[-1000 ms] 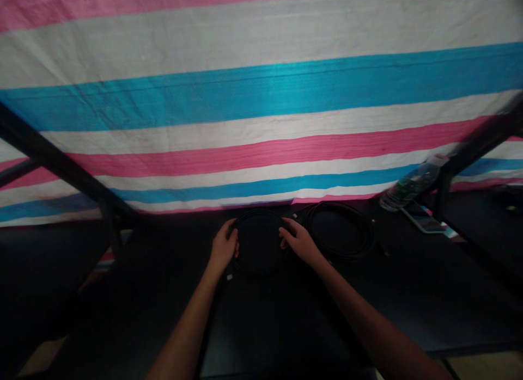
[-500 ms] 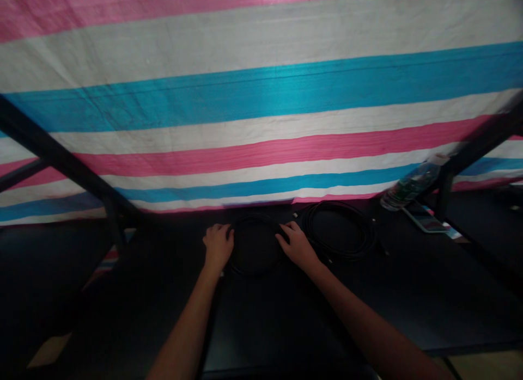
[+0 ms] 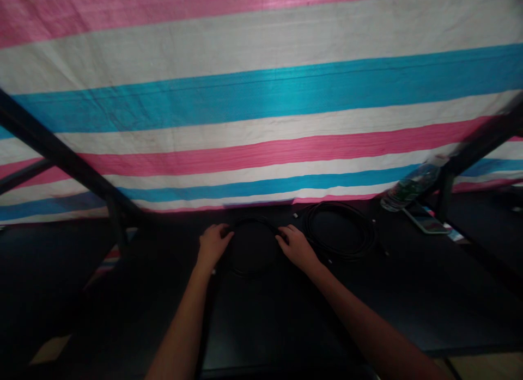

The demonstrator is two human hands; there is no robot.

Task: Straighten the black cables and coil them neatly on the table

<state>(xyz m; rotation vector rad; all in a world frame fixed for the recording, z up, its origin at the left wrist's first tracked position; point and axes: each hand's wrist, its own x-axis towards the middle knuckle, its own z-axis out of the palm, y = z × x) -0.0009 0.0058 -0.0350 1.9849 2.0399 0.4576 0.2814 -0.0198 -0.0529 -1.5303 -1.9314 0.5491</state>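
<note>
A black coiled cable [image 3: 254,219] forms a loop on the dark tabletop, between my two hands. My left hand [image 3: 213,241] grips the loop's left side, its fingers curled round the cable. On the opposite side my right hand [image 3: 295,243] is closed on the coil, thumb and fingers meeting at the cable. A pale connector end [image 3: 213,271] shows just below my left wrist. Right beside my right hand lies a second, larger coil of black cable [image 3: 362,251], with several light plug ends sticking out of it.
A clear plastic bottle [image 3: 412,187] leans at the back right, and a phone [image 3: 425,219] lies below it. Dark metal bars [image 3: 61,151] slant up on both sides. A striped pink, white and blue sheet [image 3: 261,97] hangs behind the black table [image 3: 261,331].
My left hand has shifted slightly left, and the connector by its wrist has moved left too. The right hand stays nearly in place.
</note>
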